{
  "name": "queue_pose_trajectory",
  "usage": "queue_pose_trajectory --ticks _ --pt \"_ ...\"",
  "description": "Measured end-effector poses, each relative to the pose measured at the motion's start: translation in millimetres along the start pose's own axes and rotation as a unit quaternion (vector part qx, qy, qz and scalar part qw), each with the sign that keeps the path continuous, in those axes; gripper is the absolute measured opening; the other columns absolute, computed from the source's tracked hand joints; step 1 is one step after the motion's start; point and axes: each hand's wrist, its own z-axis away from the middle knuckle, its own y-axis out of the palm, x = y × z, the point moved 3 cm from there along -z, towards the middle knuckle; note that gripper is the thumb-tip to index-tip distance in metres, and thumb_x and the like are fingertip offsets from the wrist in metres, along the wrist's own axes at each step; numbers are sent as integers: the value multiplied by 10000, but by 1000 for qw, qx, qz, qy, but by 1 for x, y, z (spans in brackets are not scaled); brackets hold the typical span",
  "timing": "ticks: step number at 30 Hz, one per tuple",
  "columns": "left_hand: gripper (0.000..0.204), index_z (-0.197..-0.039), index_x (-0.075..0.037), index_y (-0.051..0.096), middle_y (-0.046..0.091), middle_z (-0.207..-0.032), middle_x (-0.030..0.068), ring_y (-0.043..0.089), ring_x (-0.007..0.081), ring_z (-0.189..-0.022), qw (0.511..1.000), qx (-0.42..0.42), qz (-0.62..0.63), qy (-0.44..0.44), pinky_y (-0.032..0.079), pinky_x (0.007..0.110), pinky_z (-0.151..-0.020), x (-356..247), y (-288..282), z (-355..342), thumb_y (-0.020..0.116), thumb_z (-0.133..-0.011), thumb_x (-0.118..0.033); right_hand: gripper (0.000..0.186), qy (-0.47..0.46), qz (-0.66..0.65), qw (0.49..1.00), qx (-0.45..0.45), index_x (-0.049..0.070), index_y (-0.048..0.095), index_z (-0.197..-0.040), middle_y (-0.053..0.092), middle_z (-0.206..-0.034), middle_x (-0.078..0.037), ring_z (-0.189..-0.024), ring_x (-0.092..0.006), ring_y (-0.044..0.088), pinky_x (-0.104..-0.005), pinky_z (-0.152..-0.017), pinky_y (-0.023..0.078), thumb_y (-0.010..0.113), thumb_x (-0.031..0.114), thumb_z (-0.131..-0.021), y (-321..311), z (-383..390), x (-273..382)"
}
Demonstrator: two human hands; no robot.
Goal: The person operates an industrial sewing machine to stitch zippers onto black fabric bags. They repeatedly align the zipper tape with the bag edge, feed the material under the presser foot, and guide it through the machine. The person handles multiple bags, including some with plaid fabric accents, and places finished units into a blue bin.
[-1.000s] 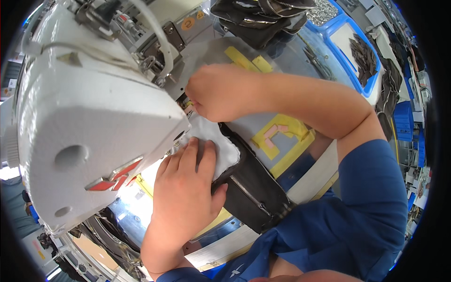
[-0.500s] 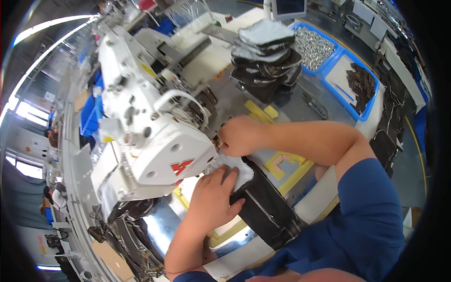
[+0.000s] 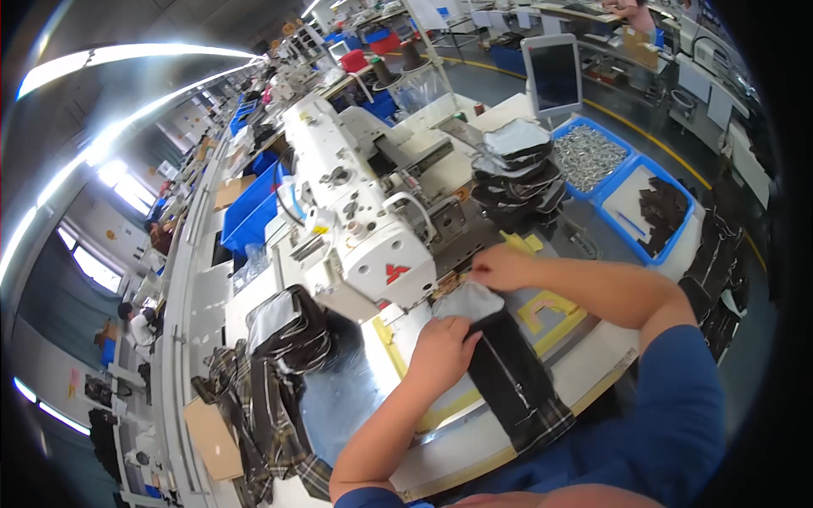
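Observation:
A black garment piece (image 3: pixel 513 372) with a zipper lies under the head of a white sewing machine (image 3: pixel 386 262), its pale lining (image 3: pixel 468 301) turned up at the needle end and a plaid edge towards me. My left hand (image 3: pixel 440 354) lies over the lining's near left side, fingers flat and thumb apart. At the far right edge of the lining is my right hand (image 3: pixel 501 268), its fingers curled together beside the machine's clamp (image 3: pixel 453 282). What those fingertips hold, if anything, is hidden.
Stacked dark pieces with grey lining (image 3: pixel 517 169) stand behind my right hand. Right of them are blue trays of metal zipper parts (image 3: pixel 590 158) and dark scraps (image 3: pixel 663 210). More folded pieces (image 3: pixel 288 330) lie left of the machine. Yellow-taped templates (image 3: pixel 550 315) cover part of the table.
My view has lifted and shifted, so the machine and hands sit lower and further right in it. The left hand's fingers are closer together; the right hand stays by the clamp.

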Motion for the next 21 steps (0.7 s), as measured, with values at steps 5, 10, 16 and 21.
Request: queue_pose_trajectory --ticks 5,10,16,21 --pt "184 -1103 12 685 707 -885 162 686 251 -799 955 -260 49 -134 540 357 -759 2 -66 28 735 -980 -116 659 32 -94 994 -41 -47 741 -1074 747 -1010 -233 -1002 -323 742 -475 -870 567 721 597 -933 0 65 14" --pt "246 -1257 34 590 673 -1098 64 618 115 -980 796 -546 215 -148 520 269 -883 11 -162 113 637 -1045 -83 492 -62 3 947 315 -40 726 -1051 733 -984 -245 -971 -370 724 -456 -848 559 745 435 -925 22 133 75" --pt "580 -1394 -23 566 646 -1310 143 610 288 -1178 863 -439 -64 -242 467 441 -1030 -18 -178 136 783 -867 -130 321 -174 -54 919 349 10 713 -1003 720 -853 -183 -850 -367 704 -462 -765 527 684 328 -975 14 154 124" --pt "506 -1212 -13 704 727 -1079 165 692 318 -997 954 164 249 -45 530 392 -909 -57 -89 64 901 -814 -254 327 -192 -106 890 400 24 732 -998 710 -800 -120 -775 -251 691 -402 -708 510 660 342 -1011 -21 149 174"
